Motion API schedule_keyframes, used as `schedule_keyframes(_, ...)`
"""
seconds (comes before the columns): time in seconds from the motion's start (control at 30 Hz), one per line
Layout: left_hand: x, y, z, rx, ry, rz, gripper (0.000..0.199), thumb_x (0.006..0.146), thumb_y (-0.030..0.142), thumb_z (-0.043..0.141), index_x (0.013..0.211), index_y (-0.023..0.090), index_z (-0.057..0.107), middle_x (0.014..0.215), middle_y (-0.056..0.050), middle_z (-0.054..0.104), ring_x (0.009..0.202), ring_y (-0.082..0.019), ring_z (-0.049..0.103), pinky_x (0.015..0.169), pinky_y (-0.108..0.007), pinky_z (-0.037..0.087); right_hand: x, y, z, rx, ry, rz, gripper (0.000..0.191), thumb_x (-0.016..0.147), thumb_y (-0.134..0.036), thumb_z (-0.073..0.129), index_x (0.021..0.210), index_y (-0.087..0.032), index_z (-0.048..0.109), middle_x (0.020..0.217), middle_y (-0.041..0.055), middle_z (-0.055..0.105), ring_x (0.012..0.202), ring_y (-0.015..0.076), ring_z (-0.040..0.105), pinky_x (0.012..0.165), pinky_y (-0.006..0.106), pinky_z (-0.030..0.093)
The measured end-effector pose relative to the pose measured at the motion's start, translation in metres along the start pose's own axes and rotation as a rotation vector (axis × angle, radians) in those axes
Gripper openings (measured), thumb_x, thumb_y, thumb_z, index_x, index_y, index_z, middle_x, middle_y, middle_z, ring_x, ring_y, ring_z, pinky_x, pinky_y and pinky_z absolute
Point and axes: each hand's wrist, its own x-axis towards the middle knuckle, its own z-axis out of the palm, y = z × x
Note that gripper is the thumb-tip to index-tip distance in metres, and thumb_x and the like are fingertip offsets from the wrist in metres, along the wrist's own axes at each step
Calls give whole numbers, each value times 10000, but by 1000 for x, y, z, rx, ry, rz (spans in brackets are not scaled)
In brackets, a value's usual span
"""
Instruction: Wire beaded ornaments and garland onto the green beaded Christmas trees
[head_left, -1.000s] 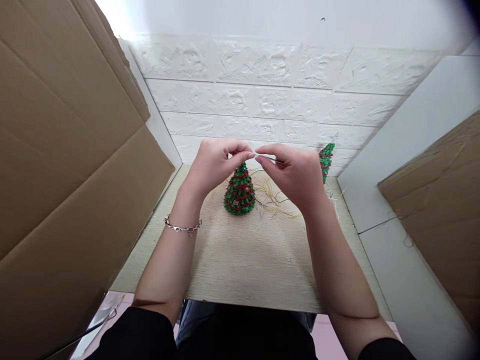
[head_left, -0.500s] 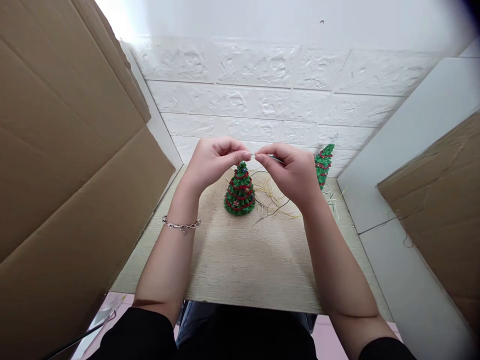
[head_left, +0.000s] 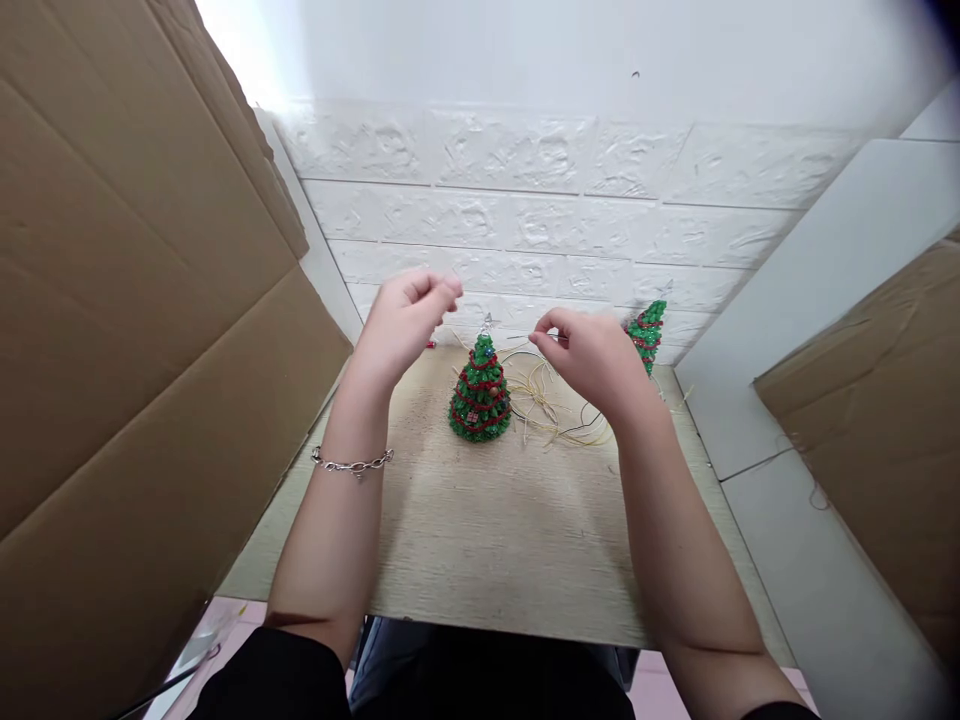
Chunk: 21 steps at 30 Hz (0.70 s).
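Observation:
A small green beaded Christmas tree (head_left: 481, 400) with red garlands stands upright on the table, topped by a clear star (head_left: 487, 322). My left hand (head_left: 409, 325) is raised to the left of its top, thumb and fingers pressed together; anything between them is too small to make out. To the right of the tree, my right hand (head_left: 589, 355) pinches a thin wire-like strand (head_left: 519, 338) that points left toward the star. Both hands are apart from the tree.
Loose yellow and dark wires (head_left: 551, 400) lie tangled right of the tree. A second beaded tree (head_left: 646, 335) stands behind my right hand. Cardboard sheets (head_left: 150, 350) flank the left, white panels (head_left: 810, 290) the right, and a white brick-patterned wall (head_left: 510, 215) closes the back.
My hands were together just above the tree and have drawn apart, left hand to the left, right hand slightly right and down. The star on top now shows. The view has tilted slightly.

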Motion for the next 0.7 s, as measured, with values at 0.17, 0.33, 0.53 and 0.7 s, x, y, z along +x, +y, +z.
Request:
schedule_keyframes(0.17, 2, -17, 3, 286, -544, -147, 603, 647, 544, 771, 1114, 197, 610, 1149, -105, 676, 1040, -269, 643, 785, -311, 502, 1, -6, 1, -26, -166, 7, 183, 914, -221, 560, 847, -216, 730, 788, 24, 710, 704, 176, 580, 610, 291, 320)
schedule_keyframes(0.33, 6, -28, 28, 422, -672, -239, 524, 673, 494, 753, 1042, 179, 555, 1130, -96, 677, 1044, -280, 628, 769, -310, 468, 1, -14, 1, -202, -181, 66, 231, 938, -259, 520, 931, -226, 748, 852, 50, 733, 750, 204, 613, 565, 298, 263)
schedule_keyframes(0.53, 11, -40, 40, 435, -619, -240, 441, 643, 505, 737, 895, 175, 590, 1012, -78, 701, 999, -298, 625, 738, -326, 443, 1, -14, 3, -235, -186, 51, 227, 950, -279, 528, 945, -225, 748, 861, 58, 737, 776, 224, 630, 560, 297, 252)
schedule_keyframes(0.7, 15, -51, 37, 239, -821, -214, 398, 637, 457, 737, 904, 178, 639, 1029, -68, 723, 1014, -275, 636, 808, -323, 465, 2, -9, 4, -220, -155, 59, 211, 947, -285, 548, 944, -226, 751, 852, 63, 734, 772, 224, 631, 561, 297, 245)
